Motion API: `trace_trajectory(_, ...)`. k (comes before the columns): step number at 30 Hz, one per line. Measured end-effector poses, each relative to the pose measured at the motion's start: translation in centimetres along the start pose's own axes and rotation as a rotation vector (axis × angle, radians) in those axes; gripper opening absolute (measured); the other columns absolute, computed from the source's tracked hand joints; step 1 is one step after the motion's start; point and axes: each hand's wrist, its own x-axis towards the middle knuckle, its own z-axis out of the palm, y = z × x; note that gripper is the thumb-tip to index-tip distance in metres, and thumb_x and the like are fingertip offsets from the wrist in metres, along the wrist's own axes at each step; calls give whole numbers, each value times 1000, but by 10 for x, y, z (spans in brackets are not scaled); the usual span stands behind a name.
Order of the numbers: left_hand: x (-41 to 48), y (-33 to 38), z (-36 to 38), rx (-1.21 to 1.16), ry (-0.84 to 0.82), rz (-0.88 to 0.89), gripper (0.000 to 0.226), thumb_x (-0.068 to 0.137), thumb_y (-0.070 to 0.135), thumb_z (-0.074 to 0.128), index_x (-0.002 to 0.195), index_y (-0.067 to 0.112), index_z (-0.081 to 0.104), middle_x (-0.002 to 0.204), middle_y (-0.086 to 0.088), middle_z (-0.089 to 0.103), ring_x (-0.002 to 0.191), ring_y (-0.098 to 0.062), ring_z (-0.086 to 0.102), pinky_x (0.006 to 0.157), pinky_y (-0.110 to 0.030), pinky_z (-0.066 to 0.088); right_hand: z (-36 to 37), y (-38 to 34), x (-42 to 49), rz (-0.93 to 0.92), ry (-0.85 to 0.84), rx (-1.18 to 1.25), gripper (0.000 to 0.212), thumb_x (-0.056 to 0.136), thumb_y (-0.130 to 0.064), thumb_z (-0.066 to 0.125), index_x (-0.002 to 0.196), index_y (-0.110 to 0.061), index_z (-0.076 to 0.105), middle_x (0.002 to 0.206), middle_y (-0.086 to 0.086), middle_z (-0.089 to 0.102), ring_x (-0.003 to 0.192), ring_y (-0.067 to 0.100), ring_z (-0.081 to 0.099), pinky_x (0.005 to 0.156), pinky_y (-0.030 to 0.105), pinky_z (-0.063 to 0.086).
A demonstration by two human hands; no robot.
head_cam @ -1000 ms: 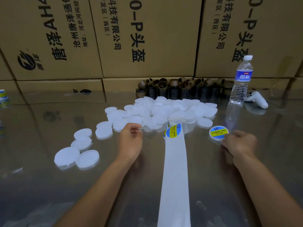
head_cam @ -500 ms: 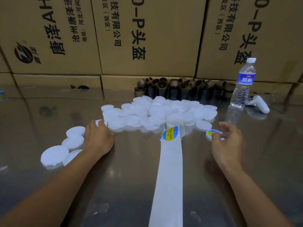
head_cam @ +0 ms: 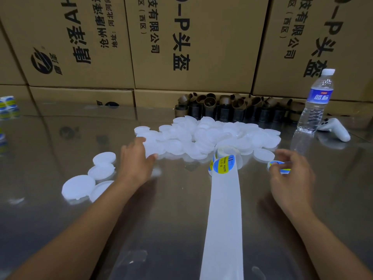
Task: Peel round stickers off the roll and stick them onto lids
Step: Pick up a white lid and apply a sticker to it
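A white backing strip [head_cam: 222, 229] is seen running from the near edge of the shiny metal table [head_cam: 171, 219] straight away from the person, between the two forearms. It ends at the sticker roll [head_cam: 227, 153], which stands on the table just in front of the lids. One blue and yellow round sticker [head_cam: 223, 165] is carried on the roll's near face. To the right of the roll, the right hand [head_cam: 290, 176] is held with its fingers curled, and a stickered lid [head_cam: 279, 167] is grasped at its fingertips, partly hidden by them; whether this lid rests on the table cannot be told. To the left of the roll, the left hand [head_cam: 135, 160] is laid palm down with fingers stretched and relaxed. Its fingertips are placed at the near left edge of the pile of lids [head_cam: 212, 136], and nothing is gripped. Four loose lids [head_cam: 78, 186] are spread on the table just left of the left wrist, apart from the pile. Behind the pile, a row of cardboard cores [head_cam: 232, 108] is lined up against the cardboard boxes [head_cam: 191, 47]. A water bottle [head_cam: 314, 102] is stood upright at the far right, with a white controller [head_cam: 335, 128] just beside it. A second roll [head_cam: 7, 102] of stickers is seen at the far left edge.
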Motion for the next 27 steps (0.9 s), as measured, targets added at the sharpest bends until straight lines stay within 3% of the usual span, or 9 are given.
trace_trajectory(3, -15, 30, -9, -337, 50, 159, 52, 85, 24, 71, 131, 20, 46, 120, 6, 55, 107, -16, 52, 84, -28, 41, 3, -6, -6, -66, -25, 32, 29, 85, 5, 53, 108, -9, 61, 101, 9, 58, 81, 15, 52, 78, 27, 38)
trace_trajectory(6, -37, 67, -18, -597, -95, 281, 54, 79, 19, 76, 120, 36, 46, 111, 24, 51, 88, -4, 59, 73, -15, 48, 6, -12, -13, -153, -80, 55, 27, 85, 5, 55, 107, -8, 63, 96, 3, 57, 80, 13, 52, 80, 25, 37)
trace_trajectory(8, -51, 85, -15, -710, -206, 330, 59, 75, 11, 79, 111, 44, 45, 113, 23, 53, 82, -4, 59, 69, -15, 50, 7, -17, -15, -169, -94, 103, 24, 87, 1, 56, 106, -11, 64, 91, -2, 58, 80, 9, 52, 75, 18, 36)
trace_trajectory(11, -69, 96, -7, -811, -337, 340, 63, 71, 7, 82, 112, 43, 48, 116, 14, 57, 76, -4, 57, 68, -21, 53, 6, -26, -18, -116, -99, 274, 16, 92, -11, 54, 94, -20, 66, 76, -10, 61, 71, 7, 54, 64, 8, 39)
trace_trajectory(13, -75, 96, -4, -808, -369, 344, 64, 70, 8, 82, 114, 40, 49, 116, 13, 58, 77, -6, 58, 68, -24, 54, 4, -32, -20, -67, -142, 405, 24, 96, -17, 50, 79, -26, 65, 59, -2, 59, 58, 4, 53, 56, 8, 39)
trace_trajectory(15, -78, 95, -4, -823, -377, 346, 64, 69, 6, 82, 113, 39, 50, 117, 11, 59, 76, -4, 57, 65, -21, 53, 3, -39, -21, -14, -223, 503, 35, 98, -24, 47, 70, -27, 66, 53, 10, 56, 47, 2, 46, 50, 9, 36)
trace_trajectory(17, -80, 96, -4, -827, -389, 368, 64, 69, 4, 82, 112, 40, 51, 116, 13, 59, 76, -2, 56, 65, -18, 51, 1, -44, -22, 67, -303, 583, 39, 97, -30, 48, 65, -26, 69, 48, 11, 53, 42, 2, 41, 46, 10, 35)
trace_trajectory(23, -81, 96, -5, -875, -410, 372, 70, 73, -1, 78, 120, 42, 47, 125, 13, 54, 78, -10, 59, 73, -22, 55, -2, -47, -19, 209, -478, 710, 15, 90, -17, 60, 81, -16, 72, 50, 1, 57, 40, 7, 35, 42, 12, 32)
trace_trajectory(27, -76, 92, -3, -1017, -392, 198, 55, 81, 5, 72, 122, 37, 53, 123, 11, 58, 92, -10, 66, 77, -17, 53, -1, -53, -21, 265, -518, 778, 15, 92, -15, 57, 83, -13, 69, 54, 1, 61, 39, 9, 38, 43, 14, 35)
